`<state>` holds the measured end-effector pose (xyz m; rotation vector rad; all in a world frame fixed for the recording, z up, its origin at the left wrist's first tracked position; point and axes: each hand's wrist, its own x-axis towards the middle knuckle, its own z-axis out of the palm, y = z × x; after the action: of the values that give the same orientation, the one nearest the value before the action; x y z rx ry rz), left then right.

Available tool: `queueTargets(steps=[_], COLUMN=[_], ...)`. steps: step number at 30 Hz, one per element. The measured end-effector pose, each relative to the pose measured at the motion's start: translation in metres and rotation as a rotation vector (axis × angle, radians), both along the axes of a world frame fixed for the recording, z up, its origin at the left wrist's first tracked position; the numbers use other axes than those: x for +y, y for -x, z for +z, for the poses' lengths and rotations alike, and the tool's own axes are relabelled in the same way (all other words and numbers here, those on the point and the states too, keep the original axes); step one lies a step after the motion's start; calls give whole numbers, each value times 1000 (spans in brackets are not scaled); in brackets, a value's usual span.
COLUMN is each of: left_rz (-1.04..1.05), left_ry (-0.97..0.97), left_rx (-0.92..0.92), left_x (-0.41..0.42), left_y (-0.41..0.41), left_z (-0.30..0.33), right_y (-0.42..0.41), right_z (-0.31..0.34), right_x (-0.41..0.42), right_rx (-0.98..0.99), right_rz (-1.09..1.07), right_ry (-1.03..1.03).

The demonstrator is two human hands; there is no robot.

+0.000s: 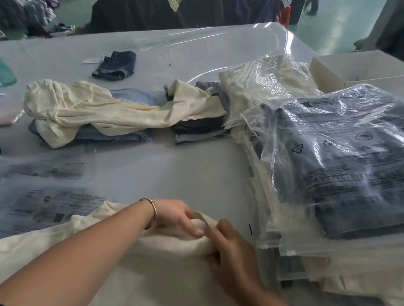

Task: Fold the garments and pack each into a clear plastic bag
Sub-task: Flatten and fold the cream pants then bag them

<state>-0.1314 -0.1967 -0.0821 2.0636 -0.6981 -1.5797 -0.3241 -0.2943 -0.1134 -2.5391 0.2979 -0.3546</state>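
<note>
A cream garment (pixel 132 270) lies spread on the table in front of me. My left hand (pixel 176 216), with a bracelet on the wrist, grips its far edge, fingers curled over the cloth. My right hand (pixel 230 251) pinches the same edge just to the right. An empty clear plastic bag (pixel 39 199) with printed text lies flat under the garment at the left. Another cream garment (pixel 95 110) lies crumpled over folded denim pieces (pixel 122 136) in the middle of the table.
A stack of bagged garments (pixel 358 165) fills the right side, a dark one on top. A white open box (pixel 364 70) stands at the back right. A small dark denim piece (pixel 116 65) lies farther back. Piles of clothes lie beyond the table.
</note>
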Motion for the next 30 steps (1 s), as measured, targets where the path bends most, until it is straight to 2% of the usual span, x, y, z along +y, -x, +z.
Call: queueTargets(steps=[4, 5, 7, 9, 11, 13, 14, 15, 16, 19, 20, 23, 25, 27, 30], left_rz=[179, 204, 173, 68, -32, -142, -194, -242, -266, -204, -188, -114, -167, -241, -40], left_ry=[111, 130, 175, 242, 337, 543, 662, 720, 697, 288, 175, 5, -66, -99, -85], left_rx=[272, 288, 181, -123, -606, -1093, -1178, -1167, -1095, -865, -808, -530, -381, -309, -256], left_x=[0, 2, 6, 11, 18, 27, 30, 32, 32, 24, 20, 9, 4, 1, -7], left_y=[5, 7, 14, 22, 28, 38, 45, 52, 59, 71, 69, 59, 51, 46, 46], left_z=[0, -1, 0, 1, 4, 8, 10, 10, 10, 7, 4, 4, 8, 10, 6], right_y=[28, 32, 37, 38, 37, 35, 34, 33, 32, 26, 24, 19, 16, 17, 19], right_z=[-8, -11, -13, -11, -14, -13, -13, -13, -13, -12, -11, -9, -9, -12, -21], right_x=[14, 16, 17, 15, 11, 10, 9, 9, 7, 7, 7, 8, 8, 13, 22], right_rx=[-5, -1, 22, 18, -58, -206, -244, -262, -286, -247, -275, -364, -349, -245, 48], right_rz=[-171, -186, -238, -203, -167, -91, -52, -33, -33, -132, -120, -98, -141, -292, -434], right_ry=[-368, -405, -472, -425, -324, -135, -106, -99, -90, -244, -237, -143, -86, -140, -387])
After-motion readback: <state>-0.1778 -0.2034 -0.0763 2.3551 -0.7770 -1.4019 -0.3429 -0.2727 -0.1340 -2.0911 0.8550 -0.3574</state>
